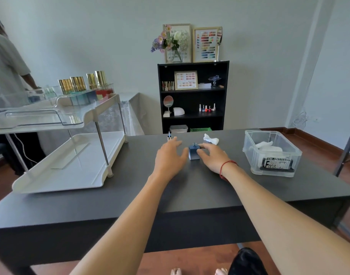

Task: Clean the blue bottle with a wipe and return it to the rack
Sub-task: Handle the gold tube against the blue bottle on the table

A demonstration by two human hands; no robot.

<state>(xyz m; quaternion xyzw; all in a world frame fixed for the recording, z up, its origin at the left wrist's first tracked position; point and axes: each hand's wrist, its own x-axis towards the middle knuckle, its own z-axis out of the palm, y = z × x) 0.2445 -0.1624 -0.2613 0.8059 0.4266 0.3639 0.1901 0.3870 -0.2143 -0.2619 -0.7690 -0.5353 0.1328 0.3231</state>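
A: Item one, blue bottle (194, 153): where is it?

B: Upright on the dark table (130, 195), near the far edge, between the two hands; square body, darker blue at the top fading paler below; neck bare, no cap on it.

A: Right hand (212, 157)?

B: Fingers curled round the right side and top of the bottle, touching it; grip narrow, closed on the bottle; a red string sits at the wrist.

A: Left hand (170, 155)?

B: Palm down, fingers spread wide, holding nothing; just beside the bottle on its left, whether it touches I cannot tell.

A: Wipe (210, 139)?

B: White, crumpled, lying on the table behind the right hand, apart from the bottle.

A: Other entries?

B: Small cap with applicator (169, 136), standing just beyond the left fingertips; two-tier white rack (70, 167) on the table's left, its upper tier carrying a clear tray and gold-capped bottles (80, 83); clear plastic box (272, 153) at the right, white wipes inside; black bookshelf (193, 96) against the far wall.
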